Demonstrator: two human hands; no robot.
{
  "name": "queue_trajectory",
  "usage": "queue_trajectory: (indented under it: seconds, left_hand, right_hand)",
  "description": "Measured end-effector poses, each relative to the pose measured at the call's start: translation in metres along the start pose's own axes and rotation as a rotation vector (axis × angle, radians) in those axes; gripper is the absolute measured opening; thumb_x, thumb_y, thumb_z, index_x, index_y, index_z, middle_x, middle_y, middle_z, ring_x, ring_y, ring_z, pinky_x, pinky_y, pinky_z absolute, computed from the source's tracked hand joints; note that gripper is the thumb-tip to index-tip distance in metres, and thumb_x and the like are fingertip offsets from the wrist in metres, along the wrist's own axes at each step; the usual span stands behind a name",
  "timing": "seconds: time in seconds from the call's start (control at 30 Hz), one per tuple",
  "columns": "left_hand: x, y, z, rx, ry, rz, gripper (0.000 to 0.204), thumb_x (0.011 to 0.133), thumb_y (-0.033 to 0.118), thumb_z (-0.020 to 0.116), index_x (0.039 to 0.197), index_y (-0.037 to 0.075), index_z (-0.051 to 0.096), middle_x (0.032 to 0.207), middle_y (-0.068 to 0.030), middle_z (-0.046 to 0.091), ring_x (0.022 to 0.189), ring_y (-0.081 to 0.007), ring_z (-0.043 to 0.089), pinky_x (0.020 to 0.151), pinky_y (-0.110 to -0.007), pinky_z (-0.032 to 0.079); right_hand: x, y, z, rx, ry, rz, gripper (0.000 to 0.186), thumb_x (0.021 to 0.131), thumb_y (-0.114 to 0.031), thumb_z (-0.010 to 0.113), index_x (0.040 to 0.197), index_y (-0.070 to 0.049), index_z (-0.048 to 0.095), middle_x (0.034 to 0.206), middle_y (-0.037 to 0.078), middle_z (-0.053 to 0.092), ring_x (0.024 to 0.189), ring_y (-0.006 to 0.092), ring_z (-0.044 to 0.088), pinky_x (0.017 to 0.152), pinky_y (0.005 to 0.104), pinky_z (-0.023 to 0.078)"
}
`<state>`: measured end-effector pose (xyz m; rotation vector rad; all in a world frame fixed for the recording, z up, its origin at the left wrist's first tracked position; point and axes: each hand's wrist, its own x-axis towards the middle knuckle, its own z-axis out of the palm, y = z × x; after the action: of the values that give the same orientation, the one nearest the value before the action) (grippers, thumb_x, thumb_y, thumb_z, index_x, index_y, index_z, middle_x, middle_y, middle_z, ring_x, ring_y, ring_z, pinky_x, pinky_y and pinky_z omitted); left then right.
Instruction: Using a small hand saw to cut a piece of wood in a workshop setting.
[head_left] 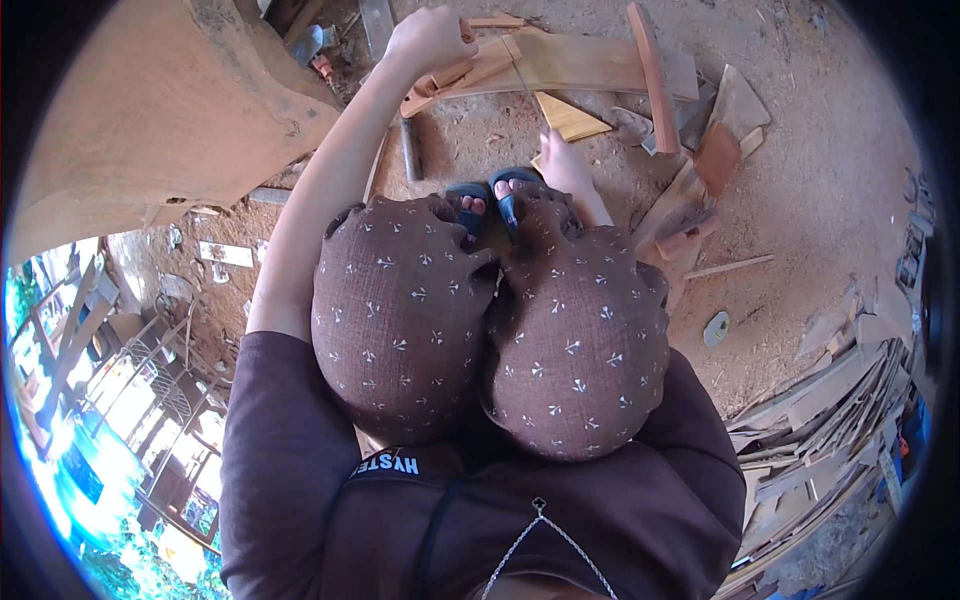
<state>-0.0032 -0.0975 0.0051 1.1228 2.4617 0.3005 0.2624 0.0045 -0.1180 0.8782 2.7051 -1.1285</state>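
My left hand (430, 38) reaches far forward and grips the end of a small wooden piece (470, 62) lying on a curved light plank (590, 62) on the dirt floor. My right hand (563, 163) is just beyond my feet in blue sandals (490, 200), fingers closed on a thin dark blade (527, 85) that runs up across the plank. A triangular wood offcut (570, 118) lies beside that hand. My knees in brown patterned trousers (400, 320) hide the ground right below me.
A huge pale log (170, 100) fills the upper left. A reddish curved slat (655, 75) and wood scraps (700, 175) lie to the right. Stacked planks (830, 420) sit at the lower right. A short metal bar (410, 150) lies by my left forearm.
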Motion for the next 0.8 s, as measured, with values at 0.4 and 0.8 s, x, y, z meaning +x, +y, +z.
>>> queue_trajectory:
  seconds: [0.4,0.8]
  left_hand:
    - [-0.007,0.005,-0.006,-0.002,-0.054,-0.063,0.03,0.073,0.034,0.064,0.096,0.016,0.072,0.096,-0.0131,0.069,0.09,-0.0302,0.067,0.084,-0.039,0.053]
    - [-0.004,0.001,-0.001,-0.005,-0.055,-0.069,0.031,0.073,0.034,0.065,0.095,0.014,0.072,0.096,-0.0139,0.069,0.09,-0.0295,0.067,0.085,-0.039,0.053]
  right_hand:
    - [-0.048,0.014,0.005,-0.056,-0.111,0.225,0.027,0.096,-0.026,0.041,0.1,-0.002,0.051,0.076,0.028,0.062,0.077,0.0467,0.061,0.067,0.056,0.047]
    - [0.025,-0.012,0.005,0.011,-0.059,0.014,0.03,0.096,-0.027,0.041,0.099,0.001,0.052,0.081,0.03,0.061,0.078,0.0467,0.06,0.068,0.056,0.046]
